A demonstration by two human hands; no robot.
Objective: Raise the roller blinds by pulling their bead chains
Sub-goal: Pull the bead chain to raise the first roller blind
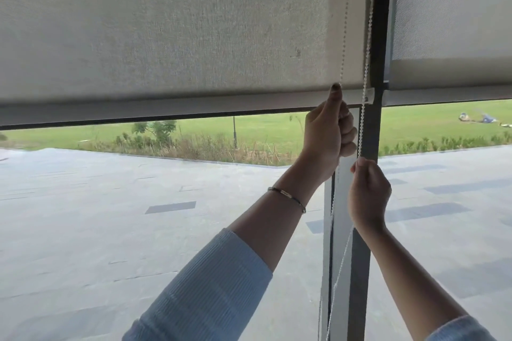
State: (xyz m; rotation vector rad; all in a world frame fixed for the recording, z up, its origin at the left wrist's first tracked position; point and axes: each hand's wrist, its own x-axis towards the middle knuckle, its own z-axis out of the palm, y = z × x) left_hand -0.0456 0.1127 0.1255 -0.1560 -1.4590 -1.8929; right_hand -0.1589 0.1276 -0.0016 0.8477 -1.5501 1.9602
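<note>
A grey roller blind [166,30] covers the upper half of the left window pane, its bottom bar [166,109] just above my hands. A white bead chain hangs in two strands at its right edge. My left hand [328,137] is closed around the left strand [345,36], thumb pointing up against the bottom bar. Lower down, my right hand [368,191] pinches the right strand [370,22] between thumb and fingers. A second blind [451,8] hangs over the right pane, with its lower edge at about the same height.
A dark vertical window frame post [379,36] separates the two panes, right behind the chains. Through the glass lie a paved terrace [138,216], shrubs and a green lawn [263,127]. A bracelet [288,196] sits on my left wrist.
</note>
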